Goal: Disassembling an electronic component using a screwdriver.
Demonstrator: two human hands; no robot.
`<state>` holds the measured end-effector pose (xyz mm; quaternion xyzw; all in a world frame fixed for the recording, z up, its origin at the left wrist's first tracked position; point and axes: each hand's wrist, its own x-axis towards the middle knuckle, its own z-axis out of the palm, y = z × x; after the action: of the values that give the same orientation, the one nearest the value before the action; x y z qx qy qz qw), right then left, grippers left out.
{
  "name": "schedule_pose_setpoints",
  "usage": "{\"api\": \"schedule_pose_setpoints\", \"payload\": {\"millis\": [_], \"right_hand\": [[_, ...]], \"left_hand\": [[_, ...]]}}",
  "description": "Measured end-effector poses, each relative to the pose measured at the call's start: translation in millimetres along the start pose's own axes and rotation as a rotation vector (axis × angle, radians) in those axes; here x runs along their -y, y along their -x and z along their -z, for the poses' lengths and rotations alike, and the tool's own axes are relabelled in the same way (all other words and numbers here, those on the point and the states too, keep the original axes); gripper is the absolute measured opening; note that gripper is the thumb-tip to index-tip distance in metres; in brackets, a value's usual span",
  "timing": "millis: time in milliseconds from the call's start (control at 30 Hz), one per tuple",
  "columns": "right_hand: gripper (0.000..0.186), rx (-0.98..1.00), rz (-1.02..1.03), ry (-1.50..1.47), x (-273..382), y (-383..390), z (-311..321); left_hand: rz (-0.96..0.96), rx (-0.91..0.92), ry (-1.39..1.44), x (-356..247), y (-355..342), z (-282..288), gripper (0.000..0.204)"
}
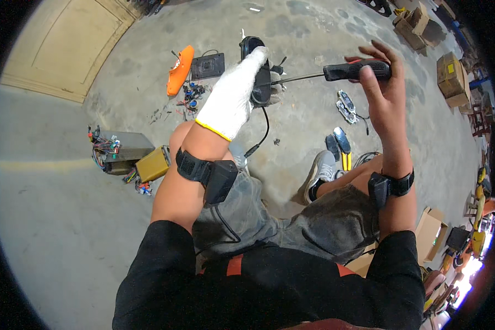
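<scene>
My left hand [235, 88], in a white knit glove with a yellow cuff edge, is closed around a black oblong device [262, 91]. A black cable [266, 129] hangs from the device's lower end to a connector. In my bare right hand [386, 82] is a screwdriver [357, 71] with a thick black handle, some fingers raised off it. Its thin shaft points left, and the tip meets the device's right side near my gloved fingers. The exact contact point is too small to make out.
On the concrete floor lie an orange shell [180, 71], a dark square panel [208, 66] and loose wired parts [191, 96]. Two light units [346, 107] and yellow-handled pliers [344, 146] are at the right. Metal boxes with wires [127, 147] stand left, cardboard boxes [452, 77] far right.
</scene>
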<state>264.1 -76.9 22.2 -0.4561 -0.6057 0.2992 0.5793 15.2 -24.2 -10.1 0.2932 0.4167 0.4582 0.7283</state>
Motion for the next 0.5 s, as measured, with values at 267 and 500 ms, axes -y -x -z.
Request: {"api": "schedule_pose_setpoints", "payload": {"millis": [267, 500], "right_hand": [[0.052, 0.006, -0.062, 0.141, 6, -1, 9], [0.05, -0.067, 0.066, 0.068, 1, -3, 3]], "left_hand": [[0.022, 0.012, -0.046, -1, 5, -5, 0.033], [0.008, 0.023, -0.031, -1, 4, -4, 0.03]]}}
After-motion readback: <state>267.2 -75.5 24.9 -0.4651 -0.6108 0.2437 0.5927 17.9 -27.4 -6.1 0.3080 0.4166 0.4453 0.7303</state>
